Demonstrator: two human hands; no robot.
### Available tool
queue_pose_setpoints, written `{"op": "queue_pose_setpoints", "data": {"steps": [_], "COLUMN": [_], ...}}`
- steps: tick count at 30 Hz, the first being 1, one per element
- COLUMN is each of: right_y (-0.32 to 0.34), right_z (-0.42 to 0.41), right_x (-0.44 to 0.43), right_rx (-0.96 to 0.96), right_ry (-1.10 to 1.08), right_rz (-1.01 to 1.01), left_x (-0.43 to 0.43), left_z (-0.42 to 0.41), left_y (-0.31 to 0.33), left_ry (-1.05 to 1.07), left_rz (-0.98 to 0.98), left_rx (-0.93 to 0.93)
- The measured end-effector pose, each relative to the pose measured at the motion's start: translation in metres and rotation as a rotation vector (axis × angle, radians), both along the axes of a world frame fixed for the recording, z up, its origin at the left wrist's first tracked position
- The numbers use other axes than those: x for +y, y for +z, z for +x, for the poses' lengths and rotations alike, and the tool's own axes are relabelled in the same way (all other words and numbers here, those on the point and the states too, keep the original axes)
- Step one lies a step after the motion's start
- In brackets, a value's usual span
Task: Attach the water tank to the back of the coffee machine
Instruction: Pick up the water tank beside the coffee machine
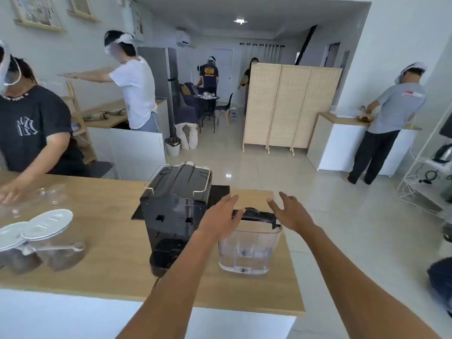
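Water tank (249, 248) upright on table (107, 243), just right of coffee machine (176, 211), unattached; left hand (221, 220) and right hand (289, 212) open, flanking lid, gripping nothing; advised: clasp both walls, lift level.

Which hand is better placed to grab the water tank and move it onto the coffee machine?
Left, narrowly. The left hand is open at the water tank lid, between it and the coffee machine. The right hand hovers open over the far side.
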State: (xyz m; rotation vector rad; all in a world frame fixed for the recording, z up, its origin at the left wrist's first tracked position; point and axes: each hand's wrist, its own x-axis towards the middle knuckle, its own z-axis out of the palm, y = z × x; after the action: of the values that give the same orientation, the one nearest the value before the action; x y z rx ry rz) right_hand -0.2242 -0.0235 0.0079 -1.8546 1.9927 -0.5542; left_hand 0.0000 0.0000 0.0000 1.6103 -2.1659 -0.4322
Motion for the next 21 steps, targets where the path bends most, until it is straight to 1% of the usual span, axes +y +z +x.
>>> {"op": "queue_pose_setpoints", "data": {"steps": [2,4,8,12,15,18,21], "right_y": [-0.01,-0.022,-0.039,-0.049,-0.056,-0.064,-0.063], "right_z": [0.002,0.005,0.007,0.008,0.006,0.005,0.005], "right_x": [0.003,0.008,0.01,0.012,0.012,0.011,0.01], "right_rx": [-0.022,-0.046,-0.111,-0.233,-0.342,-0.467,-0.521], "right_ry": [-0.017,-0.02,-0.056,-0.118,-0.144,-0.115,-0.078], "right_rz": [0.022,0.043,0.016,0.03,0.079,0.148,0.143], "left_x": [0.001,0.002,-0.003,-0.006,-0.011,-0.016,-0.018], "left_z": [-0.009,-0.015,-0.016,-0.015,-0.016,-0.017,-0.018], "left_y": [-0.012,-0.028,-0.048,-0.054,-0.052,-0.051,-0.056], "left_ry": [0.075,0.139,0.3,0.331,0.372,0.41,0.434], "left_rz": [0.078,0.16,0.171,0.27,0.295,0.307,0.302], "left_rx": [0.062,0.083,0.222,0.401,0.551,0.583,0.584]}}
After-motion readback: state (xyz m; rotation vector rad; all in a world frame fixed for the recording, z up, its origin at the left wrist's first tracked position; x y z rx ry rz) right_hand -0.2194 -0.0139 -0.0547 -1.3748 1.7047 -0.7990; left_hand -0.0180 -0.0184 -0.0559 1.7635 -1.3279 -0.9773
